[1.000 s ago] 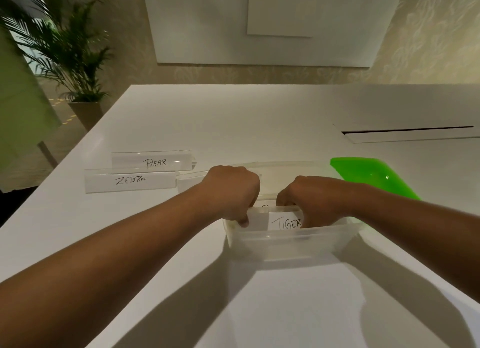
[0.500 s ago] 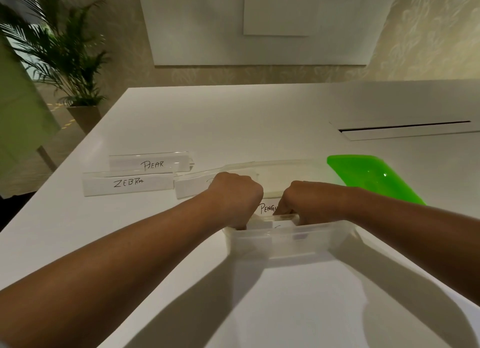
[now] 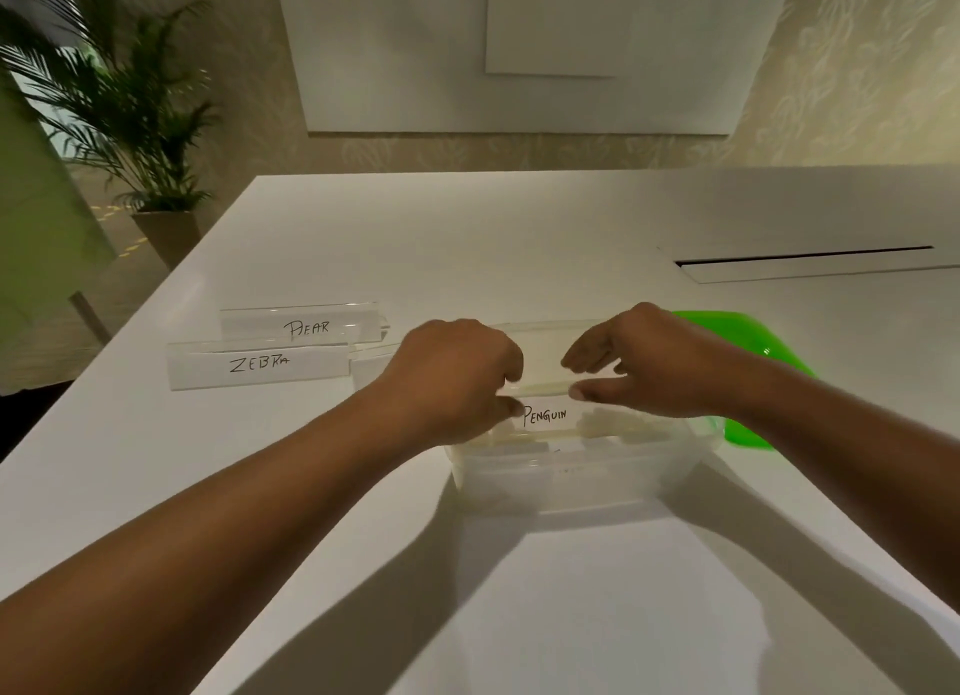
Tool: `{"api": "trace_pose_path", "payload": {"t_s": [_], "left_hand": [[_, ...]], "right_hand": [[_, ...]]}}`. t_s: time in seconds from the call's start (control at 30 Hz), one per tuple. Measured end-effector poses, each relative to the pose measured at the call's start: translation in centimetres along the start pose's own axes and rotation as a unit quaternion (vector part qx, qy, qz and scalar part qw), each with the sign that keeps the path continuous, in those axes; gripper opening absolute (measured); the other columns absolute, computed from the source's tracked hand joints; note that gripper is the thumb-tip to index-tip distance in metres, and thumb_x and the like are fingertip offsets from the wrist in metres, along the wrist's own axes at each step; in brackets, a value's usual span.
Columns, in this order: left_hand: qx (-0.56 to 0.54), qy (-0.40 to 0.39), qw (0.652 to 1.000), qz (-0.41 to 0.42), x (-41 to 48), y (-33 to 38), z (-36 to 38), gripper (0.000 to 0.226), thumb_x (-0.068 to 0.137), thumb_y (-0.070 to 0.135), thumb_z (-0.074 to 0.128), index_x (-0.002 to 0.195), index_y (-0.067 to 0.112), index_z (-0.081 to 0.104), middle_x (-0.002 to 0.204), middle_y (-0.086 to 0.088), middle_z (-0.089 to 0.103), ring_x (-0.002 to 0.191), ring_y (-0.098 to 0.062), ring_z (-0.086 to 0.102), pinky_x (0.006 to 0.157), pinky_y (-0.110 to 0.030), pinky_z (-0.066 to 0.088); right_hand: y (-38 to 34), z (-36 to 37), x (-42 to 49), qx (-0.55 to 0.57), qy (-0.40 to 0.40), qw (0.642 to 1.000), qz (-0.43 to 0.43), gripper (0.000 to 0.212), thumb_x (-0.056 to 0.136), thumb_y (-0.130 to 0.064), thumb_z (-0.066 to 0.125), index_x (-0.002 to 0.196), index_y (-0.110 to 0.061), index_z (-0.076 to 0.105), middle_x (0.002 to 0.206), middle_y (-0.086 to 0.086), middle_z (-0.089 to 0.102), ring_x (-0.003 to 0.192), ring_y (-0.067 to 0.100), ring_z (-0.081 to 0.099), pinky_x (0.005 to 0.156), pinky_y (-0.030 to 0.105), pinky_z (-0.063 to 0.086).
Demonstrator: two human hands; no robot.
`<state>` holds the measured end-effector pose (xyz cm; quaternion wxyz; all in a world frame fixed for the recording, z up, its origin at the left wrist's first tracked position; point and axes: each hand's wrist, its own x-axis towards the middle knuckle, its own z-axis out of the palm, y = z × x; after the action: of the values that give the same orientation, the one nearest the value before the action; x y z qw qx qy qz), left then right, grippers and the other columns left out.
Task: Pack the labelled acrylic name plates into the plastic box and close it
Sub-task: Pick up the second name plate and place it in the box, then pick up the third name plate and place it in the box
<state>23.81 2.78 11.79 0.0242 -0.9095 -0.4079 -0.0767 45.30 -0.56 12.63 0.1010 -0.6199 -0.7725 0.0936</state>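
Observation:
The clear plastic box [image 3: 571,481] sits on the white table in front of me with name plates standing in it. The PENGUIN name plate [image 3: 545,415] faces me, its top edge above the rim. My left hand [image 3: 457,377] pinches its left end, thumb in front and fingers curled over the top. My right hand [image 3: 654,367] holds the right end loosely, thumb on the top edge and fingers spread behind. The PEAR plate [image 3: 306,325] and ZEBRA plate [image 3: 260,364] lie to the left of the box. Another plate [image 3: 371,369] is partly hidden behind my left wrist.
The green lid [image 3: 753,351] lies beside the box on the right, partly under my right forearm. A cable slot [image 3: 805,255] cuts the table at the far right. A potted palm [image 3: 135,123] stands beyond the table's left edge.
The TIGER plate has gone down into the box and out of sight. Both hands have risen from fists inside the box to the PENGUIN plate's top edge, and the right fingers have spread.

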Motion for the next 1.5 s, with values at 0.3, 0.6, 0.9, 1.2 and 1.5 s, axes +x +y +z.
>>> {"api": "trace_pose_path", "payload": {"t_s": [0.3,0.6,0.9,1.2,1.5], "left_hand": [[-0.175,0.244,0.943,-0.142,-8.7,-6.5,1.2,0.04,0.078,0.056,0.062,0.104,0.026,0.07,0.097,0.014,0.068,0.095,-0.015,0.062,0.081,-0.04,0.053],[-0.166,0.153,0.945,-0.238,-14.9,-11.0,5.0,0.041,0.078,0.05,0.068,0.113,0.029,0.066,0.113,0.011,0.065,0.092,-0.012,0.057,0.075,-0.03,0.042],[-0.134,0.06,0.956,-0.254,-18.9,-16.2,8.4,0.077,0.08,0.067,0.054,0.143,0.023,0.043,0.148,0.004,0.046,0.139,-0.016,0.038,0.109,-0.033,0.033],[-0.121,0.078,0.964,-0.223,-19.6,-16.5,10.2,0.071,0.086,0.068,0.031,0.134,0.02,0.051,0.15,-0.001,0.044,0.142,-0.019,0.033,0.114,-0.033,0.023],[-0.121,0.077,0.964,-0.222,-19.6,-16.4,10.5,0.055,0.091,0.061,0.033,0.129,0.024,0.049,0.154,0.001,0.037,0.146,-0.017,0.024,0.118,-0.037,0.021]], "right_hand": [[-6.7,1.0,-3.8,0.143,0.282,0.944,-0.096,0.021,0.084,-0.034,0.072,0.1,-0.021,0.075,0.106,-0.012,0.073,0.094,0.003,0.068,0.08,0.031,0.057],[-15.5,9.3,-4.7,0.255,0.274,0.908,-0.192,0.021,0.091,-0.012,0.057,0.104,-0.01,0.072,0.124,0.0,0.068,0.122,0.009,0.058,0.099,0.033,0.048],[-18.3,18.5,-2.4,0.137,0.065,0.984,-0.092,0.052,0.1,-0.032,0.029,0.151,-0.021,0.035,0.16,-0.014,0.017,0.146,-0.006,0.005,0.119,0.027,0.015],[-18.4,19.1,-1.5,0.062,0.019,0.998,-0.006,0.065,0.095,-0.05,0.026,0.155,-0.028,0.015,0.16,-0.021,0.0,0.142,-0.013,-0.012,0.118,0.017,0.0],[-18.6,19.5,-1.4,0.037,0.021,0.999,0.013,0.072,0.086,-0.061,0.018,0.153,-0.034,0.019,0.156,-0.026,0.005,0.14,-0.017,-0.008,0.114,0.011,-0.004]]}}
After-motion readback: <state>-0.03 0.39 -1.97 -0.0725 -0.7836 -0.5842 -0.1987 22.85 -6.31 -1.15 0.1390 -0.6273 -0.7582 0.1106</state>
